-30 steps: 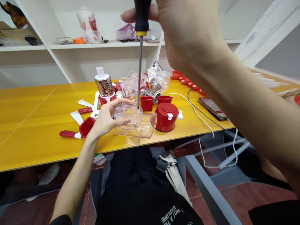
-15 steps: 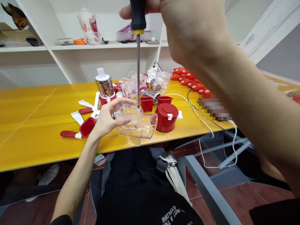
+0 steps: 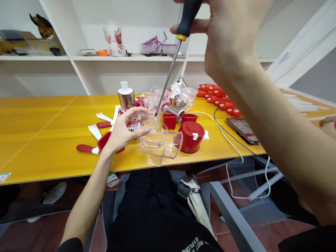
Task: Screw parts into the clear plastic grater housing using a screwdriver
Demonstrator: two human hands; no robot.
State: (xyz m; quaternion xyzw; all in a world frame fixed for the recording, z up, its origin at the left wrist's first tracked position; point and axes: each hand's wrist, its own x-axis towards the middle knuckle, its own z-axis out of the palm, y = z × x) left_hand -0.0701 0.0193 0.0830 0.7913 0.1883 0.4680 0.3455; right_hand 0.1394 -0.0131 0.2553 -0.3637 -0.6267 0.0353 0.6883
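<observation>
My left hand [image 3: 126, 130] grips a clear round plastic piece [image 3: 143, 120], thumb and fingers around its left side. Below it and a little to the right is a clear tubular plastic housing [image 3: 172, 144] at the table's front edge; whether the two still touch is unclear. In my right hand [image 3: 231, 31], high at the upper right, is a screwdriver [image 3: 170, 71] with a black and yellow handle. It slants down to the left, its tip at the right rim of the round piece. The right fingers are partly cut off by the frame.
Behind the housing stand a red round base [image 3: 192, 135], red cups [image 3: 169, 120], grater drums [image 3: 126, 98] and more clear parts [image 3: 152, 102]. Red-handled pieces [image 3: 85, 148] lie left. A phone [image 3: 243, 130], white cable [image 3: 231, 143] and stacked red parts [image 3: 220, 99] are right.
The screwdriver has gone from nearly upright to slanting, its handle further right. My left hand has raised the round piece relative to the housing, showing more of the housing.
</observation>
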